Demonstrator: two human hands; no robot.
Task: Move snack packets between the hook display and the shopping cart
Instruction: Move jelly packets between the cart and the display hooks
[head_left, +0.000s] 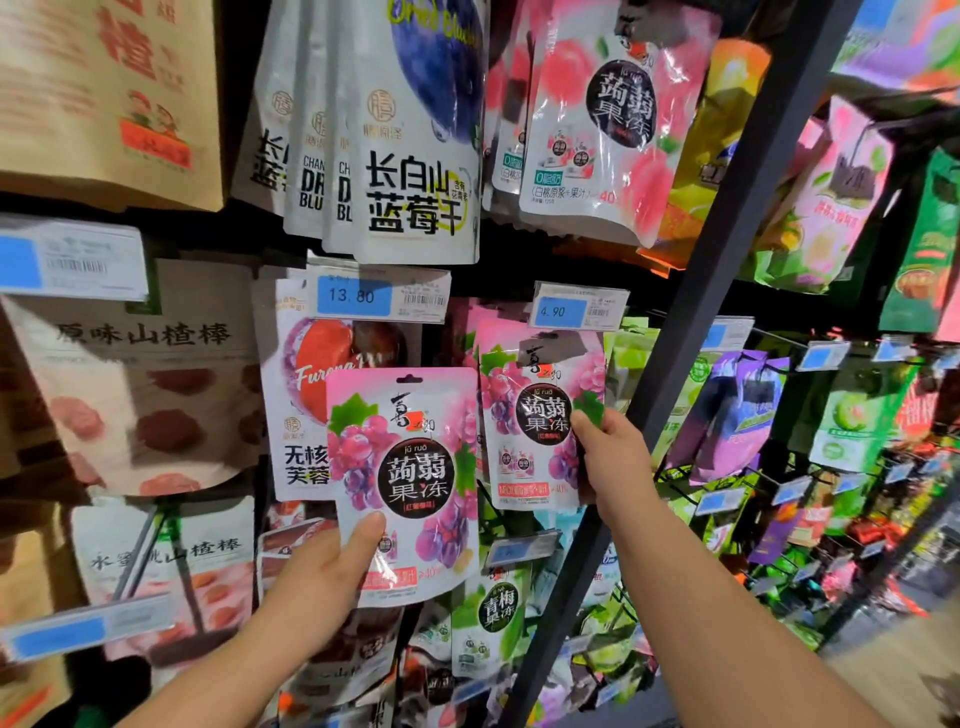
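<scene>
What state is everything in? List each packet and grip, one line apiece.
Front grape packet: off the hook, upright.
Left grip: holds that packet's lower left corner.
Hanging grape packet: on the display, under the 4.90 tag.
Right grip: pinches its right edge.
Blueberry packets: hanging, untouched.

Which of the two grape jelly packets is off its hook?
The packet in the left hand, hang hole empty. The other packet, pinched by the right hand, hangs beneath the 4.90 tag.
</scene>
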